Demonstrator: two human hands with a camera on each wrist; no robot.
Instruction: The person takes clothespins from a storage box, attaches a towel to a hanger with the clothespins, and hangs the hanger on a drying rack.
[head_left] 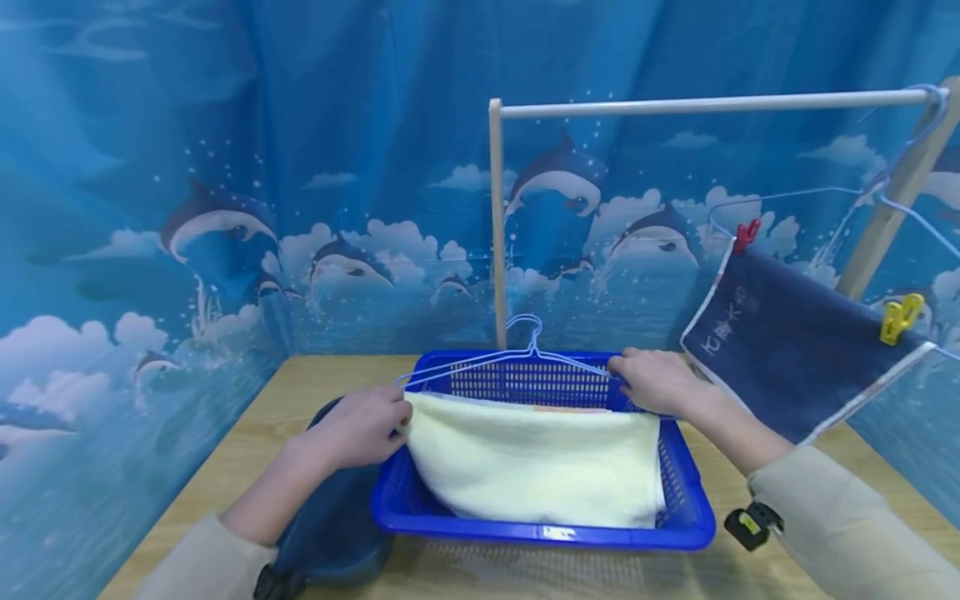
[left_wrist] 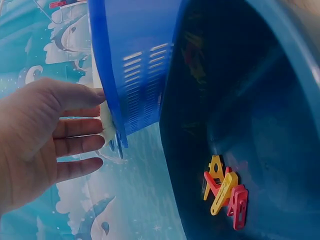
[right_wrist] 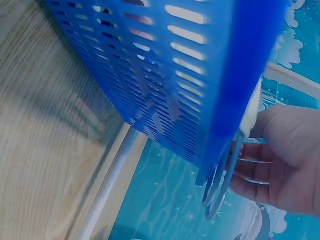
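A pale yellow towel (head_left: 540, 462) hangs folded across the blue basket (head_left: 551, 532). My left hand (head_left: 371, 425) pinches its upper left corner; in the left wrist view the thumb presses the cloth while the other fingers spread. Close behind the towel's top edge lies a light blue wire hanger (head_left: 534, 350), its hook pointing away. My right hand (head_left: 656, 379) is at the hanger's right end, and the right wrist view shows its thumb and fingers pinching the towel's other corner beside the wire loop (right_wrist: 220, 192).
A dark blue tub (head_left: 337, 517) stands left of the basket, with several red and yellow clothespins (left_wrist: 225, 187) inside. At right, a navy cloth (head_left: 795, 342) hangs by a red clip (head_left: 746, 236) and a yellow clip (head_left: 900, 318) from a hanger on the rack (head_left: 712, 104).
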